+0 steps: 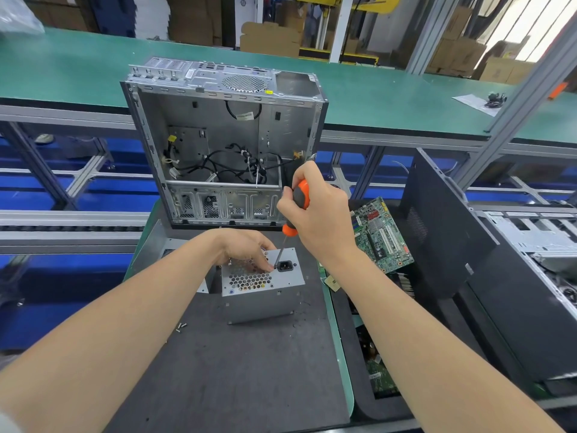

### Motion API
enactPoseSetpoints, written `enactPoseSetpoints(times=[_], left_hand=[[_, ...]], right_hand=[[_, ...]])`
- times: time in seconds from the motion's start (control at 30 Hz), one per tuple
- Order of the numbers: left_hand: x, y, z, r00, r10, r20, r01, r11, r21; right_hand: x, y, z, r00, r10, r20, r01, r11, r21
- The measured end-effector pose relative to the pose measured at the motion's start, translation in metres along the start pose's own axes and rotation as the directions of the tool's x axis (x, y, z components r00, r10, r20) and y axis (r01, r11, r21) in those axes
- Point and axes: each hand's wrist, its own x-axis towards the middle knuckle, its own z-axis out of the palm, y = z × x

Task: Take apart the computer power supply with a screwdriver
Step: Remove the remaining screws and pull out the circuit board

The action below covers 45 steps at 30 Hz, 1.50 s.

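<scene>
You have one power supply [265, 285] in front of you, with one power socket [285, 265] in its top face. You hold one screwdriver [295, 210]. Two hands are in view: your left hand [246, 248] and your right hand [315, 210]. There are two computer cases: one open case [224, 142] ahead and one dark case [499, 276] to your right. You have two green boards: one circuit board [382, 235] and one lower circuit board [379, 376]. The loose screws [181, 326] number two or three, too small to count surely.
</scene>
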Motion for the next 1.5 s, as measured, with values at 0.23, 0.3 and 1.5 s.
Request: enactPoseSetpoints(times=[0.23,0.3,1.5], left_hand=[[0.003,-0.004,-0.002,1.0,-0.013,-0.004,0.013,1.0,-0.028],[0.004,-0.005,-0.002,0.999,-0.026,-0.018,0.026,0.999,-0.039],[-0.019,-0.031,0.06,0.632,0.574,-0.521,-0.295,0.8,0.523]], right_hand=[[0.0,-0.001,0.002,0.999,0.025,-0.038,-0.026,0.999,-0.04],[0.0,-0.003,0.003,0.999,0.027,-0.037,-0.029,0.999,-0.043],[0.064,-0.04,-0.029,0.776,-0.034,0.63,0.368,0.836,-0.408]])
